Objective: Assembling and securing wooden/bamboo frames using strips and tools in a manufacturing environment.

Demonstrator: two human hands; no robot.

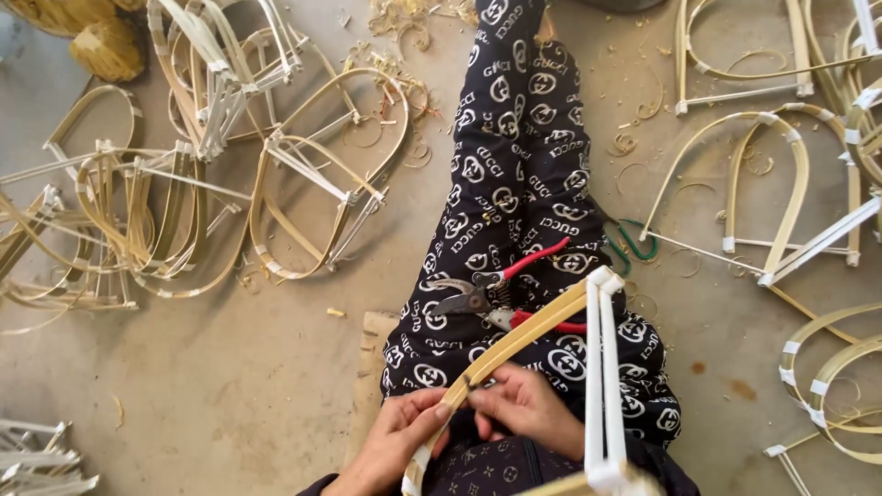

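Note:
I sit on the floor with my leg in dark patterned trousers point(514, 165) stretched forward. My left hand point(390, 445) grips a curved bamboo strip point(524, 335) near its lower end. My right hand point(528, 404) pinches the same strip just beside it, fingers closed on the wood. The strip belongs to a bent frame with white taped joints point(602, 367) that rises over my lap. Red-handled pruning shears point(501, 289) lie on my thigh, just beyond both hands.
Several finished bent bamboo frames point(184, 193) are piled on the concrete floor at left, more frames point(781, 184) at right. Green-handled scissors point(634, 241) lie beside my leg. Shavings point(404, 23) are scattered at the top; woven baskets point(106, 46) sit top left.

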